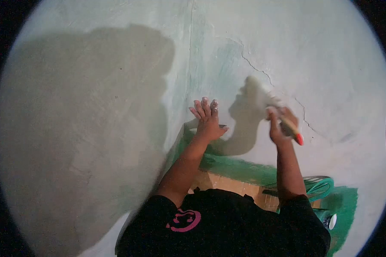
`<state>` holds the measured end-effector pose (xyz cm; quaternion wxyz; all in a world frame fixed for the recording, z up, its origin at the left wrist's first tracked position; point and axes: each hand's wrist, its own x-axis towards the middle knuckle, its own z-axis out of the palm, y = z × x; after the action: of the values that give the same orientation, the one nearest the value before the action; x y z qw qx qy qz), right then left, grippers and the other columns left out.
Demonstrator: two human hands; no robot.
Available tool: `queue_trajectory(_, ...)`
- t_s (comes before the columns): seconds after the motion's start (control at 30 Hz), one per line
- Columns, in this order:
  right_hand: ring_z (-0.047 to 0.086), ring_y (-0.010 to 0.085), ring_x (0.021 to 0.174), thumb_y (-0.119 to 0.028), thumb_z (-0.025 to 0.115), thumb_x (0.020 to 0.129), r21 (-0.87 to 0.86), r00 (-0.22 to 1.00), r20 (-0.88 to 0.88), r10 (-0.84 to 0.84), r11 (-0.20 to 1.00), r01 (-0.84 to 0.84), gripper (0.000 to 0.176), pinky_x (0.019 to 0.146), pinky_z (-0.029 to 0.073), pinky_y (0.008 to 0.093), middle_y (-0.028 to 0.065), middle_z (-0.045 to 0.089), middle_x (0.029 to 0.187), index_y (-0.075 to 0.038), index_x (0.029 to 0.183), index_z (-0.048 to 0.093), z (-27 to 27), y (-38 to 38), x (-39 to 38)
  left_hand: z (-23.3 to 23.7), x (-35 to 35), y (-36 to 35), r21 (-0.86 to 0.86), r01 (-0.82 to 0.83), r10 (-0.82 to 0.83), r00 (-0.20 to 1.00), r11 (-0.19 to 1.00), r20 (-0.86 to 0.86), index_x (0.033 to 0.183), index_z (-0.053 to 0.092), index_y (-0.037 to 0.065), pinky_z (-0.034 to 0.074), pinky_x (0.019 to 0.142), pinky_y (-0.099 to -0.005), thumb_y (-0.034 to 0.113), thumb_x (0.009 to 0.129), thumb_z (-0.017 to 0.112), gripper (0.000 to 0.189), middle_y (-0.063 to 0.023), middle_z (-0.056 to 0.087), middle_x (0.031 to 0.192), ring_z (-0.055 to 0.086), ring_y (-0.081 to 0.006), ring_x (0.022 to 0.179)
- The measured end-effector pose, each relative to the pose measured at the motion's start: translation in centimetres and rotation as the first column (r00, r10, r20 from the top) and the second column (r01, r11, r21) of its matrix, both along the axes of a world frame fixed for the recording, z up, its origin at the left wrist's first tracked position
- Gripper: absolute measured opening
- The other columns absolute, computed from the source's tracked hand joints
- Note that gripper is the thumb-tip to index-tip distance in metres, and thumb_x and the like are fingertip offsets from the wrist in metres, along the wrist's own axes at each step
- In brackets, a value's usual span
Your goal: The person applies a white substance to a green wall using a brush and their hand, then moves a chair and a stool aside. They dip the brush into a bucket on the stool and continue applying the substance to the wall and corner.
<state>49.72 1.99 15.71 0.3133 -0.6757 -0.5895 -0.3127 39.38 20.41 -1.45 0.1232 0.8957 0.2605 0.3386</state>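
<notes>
In the head view my right hand [282, 125] is wrapped round a paintbrush [292, 127] with a pale wooden handle and a red end. Its bristle end is smeared by motion and is up against or close to the white-painted wall [339, 77]. My left hand [207, 120], fingers spread and whitish smears on the tips, is at the wall near the corner. A thin dark edge [222, 126] shows beside its thumb; what it belongs to is hidden.
A jagged crack [257, 68] runs down the right wall. Greenish paint shows through along the corner [189, 64]. Lower down are a green painted band [240, 168], a tiled floor [231, 183] and a green plastic chair or rack [321, 187]. Shadows darken the left wall.
</notes>
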Motion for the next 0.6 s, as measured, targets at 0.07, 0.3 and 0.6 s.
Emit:
queue_trajectory(0.07,0.058,0.0184,0.063,-0.007,0.061,0.081,0.401,0.896,-0.368,0.248,0.912,-0.088,0.014,0.062,0.047,0.0284,0.0130,0.064,0.091,0.001,0.092,0.063,0.9,0.5,-0.3,-0.4,0.2,0.1,0.020,0.003,-0.003,1.000,1.000,0.020,0.136,0.012,-0.011,-0.014,0.092,-0.0704,0.047,0.058,0.077,0.117,-0.0403,-0.005,0.137,-0.017,-0.0587,0.125)
queue_trajectory(0.3,0.064,0.0287,0.079,-0.013,0.064,0.073,-0.057,0.996,0.005,0.094,0.994,-0.094,0.033,0.070,0.052,0.0376,0.0136,0.064,0.097,-0.006,0.105,0.060,-9.2,2.3,-1.5,-0.8,0.2,0.3,0.060,-0.006,0.006,1.000,0.998,0.000,0.136,0.011,-0.011,-0.014,0.092,-0.0707,0.054,0.061,0.072,0.117,-0.0408,-0.009,0.137,-0.018,-0.0586,0.124)
queue_trajectory(0.6,0.063,0.0309,0.069,-0.011,0.062,0.081,-0.002,0.992,-0.123,-0.041,0.999,0.041,0.009,0.064,0.051,0.0374,0.0150,0.064,0.081,-0.004,0.086,0.065,1.9,1.4,-2.8,-0.3,0.1,-0.1,-0.055,-0.037,0.037,0.999,0.998,-0.001,0.136,0.019,-0.004,-0.011,0.095,-0.0699,0.043,0.059,0.075,0.107,-0.0331,0.005,0.139,-0.009,-0.0580,0.126)
